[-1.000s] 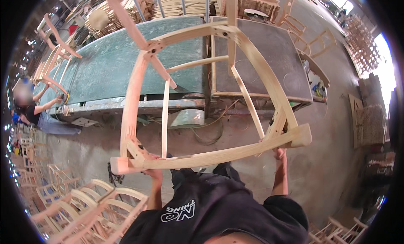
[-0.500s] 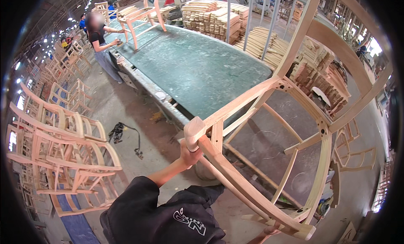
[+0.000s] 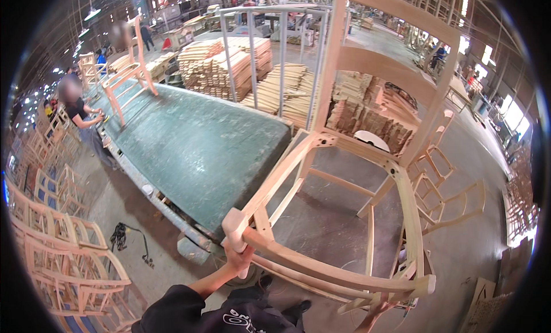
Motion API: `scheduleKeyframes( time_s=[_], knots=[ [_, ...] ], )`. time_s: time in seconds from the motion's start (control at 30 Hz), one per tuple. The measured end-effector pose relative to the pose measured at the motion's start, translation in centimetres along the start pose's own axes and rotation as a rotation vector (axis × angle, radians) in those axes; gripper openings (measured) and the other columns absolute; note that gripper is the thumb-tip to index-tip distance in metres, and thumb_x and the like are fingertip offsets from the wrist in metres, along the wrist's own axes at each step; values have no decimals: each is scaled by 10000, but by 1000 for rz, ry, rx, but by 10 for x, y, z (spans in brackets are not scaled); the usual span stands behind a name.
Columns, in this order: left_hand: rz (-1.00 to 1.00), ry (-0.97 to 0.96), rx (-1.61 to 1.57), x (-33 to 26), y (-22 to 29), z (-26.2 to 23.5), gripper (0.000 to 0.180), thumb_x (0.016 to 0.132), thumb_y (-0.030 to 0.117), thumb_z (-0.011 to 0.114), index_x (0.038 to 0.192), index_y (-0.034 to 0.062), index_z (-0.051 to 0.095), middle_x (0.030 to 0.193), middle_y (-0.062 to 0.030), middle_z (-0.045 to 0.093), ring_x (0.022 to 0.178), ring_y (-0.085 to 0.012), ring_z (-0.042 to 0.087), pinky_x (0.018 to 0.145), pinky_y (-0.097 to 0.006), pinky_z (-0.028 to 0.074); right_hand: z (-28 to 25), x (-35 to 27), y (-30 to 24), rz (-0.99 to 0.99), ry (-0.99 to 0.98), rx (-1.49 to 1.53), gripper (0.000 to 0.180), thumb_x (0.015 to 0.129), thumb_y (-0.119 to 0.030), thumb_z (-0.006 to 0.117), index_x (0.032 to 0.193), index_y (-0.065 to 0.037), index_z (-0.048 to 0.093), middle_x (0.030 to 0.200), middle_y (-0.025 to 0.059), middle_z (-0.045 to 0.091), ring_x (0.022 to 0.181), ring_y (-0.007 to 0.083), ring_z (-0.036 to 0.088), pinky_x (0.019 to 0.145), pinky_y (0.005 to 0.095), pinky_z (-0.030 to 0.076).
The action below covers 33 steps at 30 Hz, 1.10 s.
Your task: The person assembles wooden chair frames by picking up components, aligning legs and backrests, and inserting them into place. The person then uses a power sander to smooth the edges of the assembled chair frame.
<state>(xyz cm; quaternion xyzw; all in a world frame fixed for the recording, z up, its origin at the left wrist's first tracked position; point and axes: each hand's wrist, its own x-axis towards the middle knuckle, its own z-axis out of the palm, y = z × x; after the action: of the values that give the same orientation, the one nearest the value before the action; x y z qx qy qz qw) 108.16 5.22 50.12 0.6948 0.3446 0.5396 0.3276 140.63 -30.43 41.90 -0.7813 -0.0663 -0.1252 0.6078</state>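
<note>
An unfinished wooden chair frame (image 3: 327, 267) stands in front of me, its backrest rising on the far side and its seat opening bare. My left hand (image 3: 237, 258) is wrapped round the top of the front left leg, just under the rounded corner. At the front right corner, my right hand (image 3: 381, 305) grips the chair below the rail; the rail hides part of those fingers. Dark fasteners show at the rear corners of the seat.
A long green-topped table (image 3: 201, 143) stretches away on the left, with another chair (image 3: 123, 75) on it and a co-worker (image 3: 83, 118) beside it. Stacked wood pieces (image 3: 224, 63) lie behind a metal rack (image 3: 282, 57). Chair frames (image 3: 74, 235) crowd the left; a black cable (image 3: 120, 235) lies on the floor.
The view has shifted right. The chair has come down and turned more upright, clear of the table's near end, with both my hands still on it.
</note>
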Motion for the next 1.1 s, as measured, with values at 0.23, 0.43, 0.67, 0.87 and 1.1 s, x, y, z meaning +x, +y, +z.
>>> scheduleKeyframes(
  time_s=[0.23, 0.43, 0.67, 0.87, 1.1],
  knots=[
    [-10, 152, 115, -28, 23, 51, 327, 769, 322, 729, 916, 41, 646, 812, -57, 655, 766, -206, 652, 668, -365, 505, -9, 40, 33, 10, -56, 59, 154, 851, -160, 646, 869, -7, 645, 794, 78, 655, 747, 227, 610, 680, 361, 480],
    [-113, 206, 268, -65, -18, 45, 371, 731, 390, 748, 889, 63, 672, 894, -101, 669, 836, -273, 665, 716, -419, 518, -13, 18, 45, 69, -71, 45, 163, 856, -166, 649, 860, -3, 642, 782, 69, 655, 738, 212, 608, 677, 352, 478],
    [-41, 128, 9, -34, -72, 120, 473, 816, 353, 708, 1097, -12, 598, 1032, -141, 650, 959, -267, 637, 833, -400, 495, 25, 64, 19, -87, -88, 108, 176, 861, -173, 652, 849, 2, 639, 768, 60, 654, 728, 195, 607, 674, 342, 476],
    [-94, -69, -114, 1, -67, 155, 241, 859, 232, 671, 888, -4, 631, 839, -76, 662, 806, -189, 645, 721, -341, 500, 52, 91, 13, -131, -162, 77, 188, 865, -180, 655, 840, 6, 636, 756, 51, 654, 720, 180, 606, 671, 333, 474],
    [-153, -165, -144, 18, -34, 146, 262, 843, 178, 714, 997, -22, 648, 937, -96, 682, 897, -187, 650, 770, -329, 495, 71, 95, -10, -209, -53, 109, 147, 840, -129, 654, 746, -16, 654, 673, 33, 658, 651, 149, 615, 618, 312, 470]
  ],
)
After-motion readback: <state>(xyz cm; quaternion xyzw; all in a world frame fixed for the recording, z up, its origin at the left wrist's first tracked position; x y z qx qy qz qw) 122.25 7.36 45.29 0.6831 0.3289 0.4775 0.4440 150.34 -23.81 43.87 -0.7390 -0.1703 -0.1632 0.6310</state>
